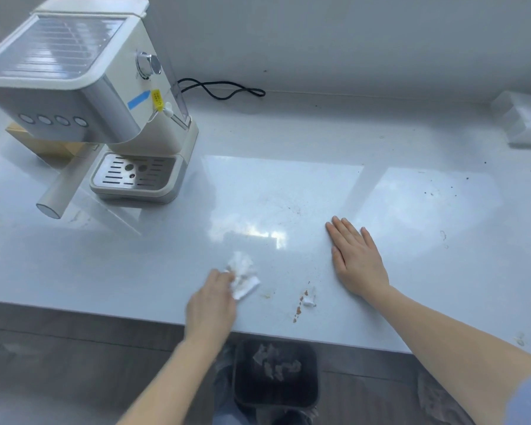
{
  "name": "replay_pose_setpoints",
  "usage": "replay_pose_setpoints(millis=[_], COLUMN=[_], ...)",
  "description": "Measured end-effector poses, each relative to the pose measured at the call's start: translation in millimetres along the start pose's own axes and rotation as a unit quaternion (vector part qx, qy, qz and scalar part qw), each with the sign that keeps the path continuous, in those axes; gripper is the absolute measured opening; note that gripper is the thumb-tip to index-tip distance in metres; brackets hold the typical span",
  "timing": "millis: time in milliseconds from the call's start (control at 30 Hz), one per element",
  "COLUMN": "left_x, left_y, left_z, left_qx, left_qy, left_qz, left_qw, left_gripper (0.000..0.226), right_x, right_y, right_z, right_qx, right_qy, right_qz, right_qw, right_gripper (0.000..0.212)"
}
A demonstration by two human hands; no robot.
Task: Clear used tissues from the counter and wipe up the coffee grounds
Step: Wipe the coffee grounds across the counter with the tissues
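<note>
Nearest, on the floor under the front edge of the bench [135, 271]: dark bin [249, 391], crumpled stained tissues [276, 365] inside. Just beyond it, at the front of the bench: left grip [210, 305], blurred, fingers curled round a crumpled tissue [242, 273], white with brownish marks, down on the surface. To the right of that, near the front edge and apart from both grips: small tissue scrap [308, 300], touching a short trail of brown coffee grounds [298, 309]. Between scrap and held tissue: a faint brown smear [265, 295]. Further right and a little deeper: right grip [357, 259], released, fingers straight and close together, palm flat on the bench, holding nothing. Beyond, mid-bench: fine dark specks [288, 210], thinly scattered; more specks [451, 187] toward the far right. At the far left: cream coffee machine [105, 87], steel drip tray [135, 174] at its foot, pale handle [59, 191] jutting toward the near left. Behind the machine, by the wall: looped black cable [224, 88]. In the far right corner: white pack [528, 121], blurred.
</note>
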State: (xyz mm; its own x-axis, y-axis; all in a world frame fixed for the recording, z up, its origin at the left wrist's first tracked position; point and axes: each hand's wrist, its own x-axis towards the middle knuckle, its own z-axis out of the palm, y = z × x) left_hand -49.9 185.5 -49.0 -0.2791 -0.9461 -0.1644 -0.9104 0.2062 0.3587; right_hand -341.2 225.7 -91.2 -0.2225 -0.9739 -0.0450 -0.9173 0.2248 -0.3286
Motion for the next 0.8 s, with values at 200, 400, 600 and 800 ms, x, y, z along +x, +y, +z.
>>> replay_pose_setpoints(millis=[200, 400, 600, 800], left_x=[-20.3, 5.4, 35.9, 91.7], left_y=[50.1, -21.8, -46.4, -27.8], left_z=[28.0, -9.1, -23.1, -20.2], left_qx=[-0.028, -0.074, 0.002, 0.062], left_qy=[-0.056, 0.028, 0.020, -0.028], left_qz=[0.060, -0.073, -0.105, -0.094], left_qw=[0.996, 0.994, 0.994, 0.993], left_gripper=[0.030, 0.047, 0.051, 0.055], right_x=[-0.2, -0.9, -0.3, -1.6], right_y=[1.0, 0.6, 1.1, -0.1], right_z=[-2.1, -2.1, -1.0, -0.8], right_qx=[0.003, 0.008, 0.006, 0.009], right_qy=[-0.007, -0.001, -0.005, -0.008], right_qz=[-0.002, -0.002, 0.001, 0.003], right_qw=[1.000, 1.000, 1.000, 1.000], right_gripper=[0.052, 0.052, 0.053, 0.053])
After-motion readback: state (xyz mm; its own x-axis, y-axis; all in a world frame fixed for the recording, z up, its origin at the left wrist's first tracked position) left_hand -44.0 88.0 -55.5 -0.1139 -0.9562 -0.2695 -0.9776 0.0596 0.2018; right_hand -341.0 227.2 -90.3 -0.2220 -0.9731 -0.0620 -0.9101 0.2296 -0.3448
